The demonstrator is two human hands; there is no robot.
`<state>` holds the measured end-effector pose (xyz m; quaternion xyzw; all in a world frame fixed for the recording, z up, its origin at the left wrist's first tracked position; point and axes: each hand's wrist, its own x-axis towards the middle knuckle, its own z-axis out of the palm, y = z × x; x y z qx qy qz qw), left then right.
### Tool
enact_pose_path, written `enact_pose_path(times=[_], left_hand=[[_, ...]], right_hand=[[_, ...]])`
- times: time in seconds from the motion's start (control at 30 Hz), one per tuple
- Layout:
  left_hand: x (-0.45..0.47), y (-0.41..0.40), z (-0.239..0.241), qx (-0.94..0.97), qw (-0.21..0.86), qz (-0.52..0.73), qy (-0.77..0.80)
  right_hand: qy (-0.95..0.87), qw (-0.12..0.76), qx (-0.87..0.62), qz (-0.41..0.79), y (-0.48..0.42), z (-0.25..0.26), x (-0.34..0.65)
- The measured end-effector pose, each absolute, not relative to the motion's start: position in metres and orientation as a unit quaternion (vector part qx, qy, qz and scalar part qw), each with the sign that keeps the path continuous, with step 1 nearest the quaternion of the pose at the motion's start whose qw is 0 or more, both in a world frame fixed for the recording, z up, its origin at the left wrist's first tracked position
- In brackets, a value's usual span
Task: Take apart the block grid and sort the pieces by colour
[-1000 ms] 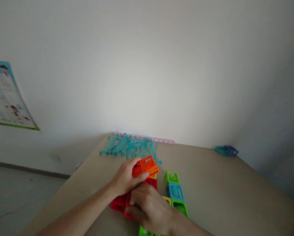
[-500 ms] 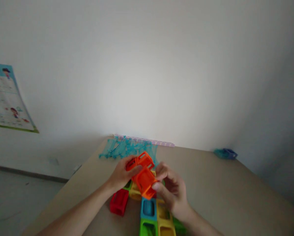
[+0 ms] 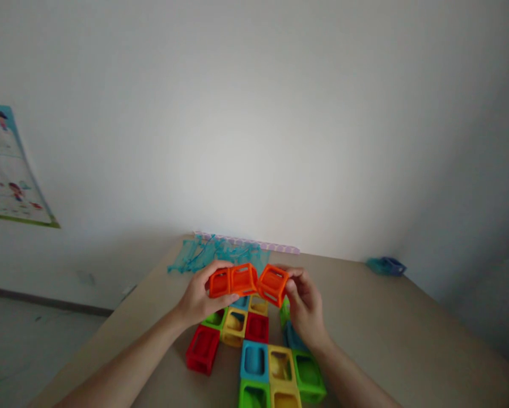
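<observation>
My left hand [image 3: 203,292] is closed on a pair of joined orange toy blocks [image 3: 232,281], hollow cubes with framed openings. In my right hand [image 3: 304,300] is one more orange block [image 3: 273,284], pinched at its right side and tilted. Its left corner meets the end of the pair, or comes very close; I cannot tell if they are joined. Below both hands, coloured blocks lie on the table, among them a red block [image 3: 203,349], a blue block [image 3: 254,361], a yellow block [image 3: 281,365] and a green block [image 3: 309,374].
A teal net-like cloth [image 3: 207,255] lies at the table's back left, before a patterned purple strip [image 3: 275,247] along the wall. A dark blue object [image 3: 393,266] sits at the back right. A poster [image 3: 12,170] hangs on the left wall.
The right-hand orange block has swung up and to the right, from in front of the pair to beside its end. Both hands have risen slightly, and more of the blocks below show.
</observation>
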<state>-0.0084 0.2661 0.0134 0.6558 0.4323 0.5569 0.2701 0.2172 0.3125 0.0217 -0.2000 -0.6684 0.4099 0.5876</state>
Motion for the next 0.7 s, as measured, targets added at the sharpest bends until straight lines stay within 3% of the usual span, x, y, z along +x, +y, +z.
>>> enact_pose_path(times=[0.2,0.3,0.47,0.57,0.7], left_hand=[[-0.011,0.267,0.013,0.717,0.185,0.522,0.423],[-0.011,0.267,0.012,0.716,0.170,0.521,0.433],[-0.013,0.267,0.011,0.731,0.167,0.510,0.420],[-0.015,0.267,0.011,0.731,0.190,0.513,0.407],[-0.014,0.268,0.013,0.680,0.325,0.553,0.356]], right_hand=[[-0.674,0.525,-0.281,0.438,0.316,0.024,0.217],[-0.690,0.494,-0.242,0.470,0.313,0.021,0.219],[-0.760,0.452,-0.222,0.411,0.306,0.020,0.220],[-0.775,0.450,-0.223,0.384,0.306,0.020,0.220],[-0.789,0.467,-0.207,0.342,0.307,0.017,0.221]])
